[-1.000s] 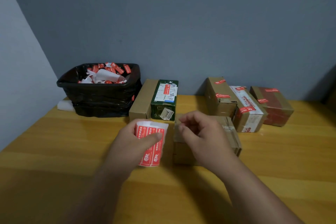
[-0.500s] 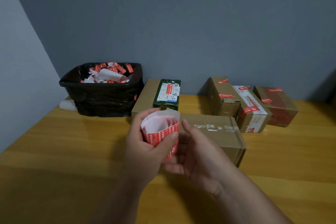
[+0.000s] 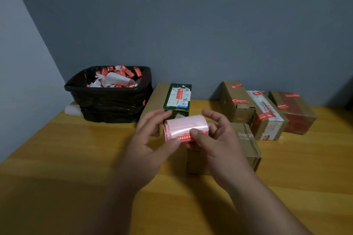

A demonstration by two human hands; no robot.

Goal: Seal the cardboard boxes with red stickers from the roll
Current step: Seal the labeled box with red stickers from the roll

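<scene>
The sticker roll is held up in both hands, just above the plain cardboard box, likely so a red sticker can be peeled close to where it goes. The left hand is curled round one end. The right hand has its thumb pressed on the loose sticker edge. Lots of bare surface is left in front. Stickered boxes and a black bin are lined up at the back wall.
</scene>
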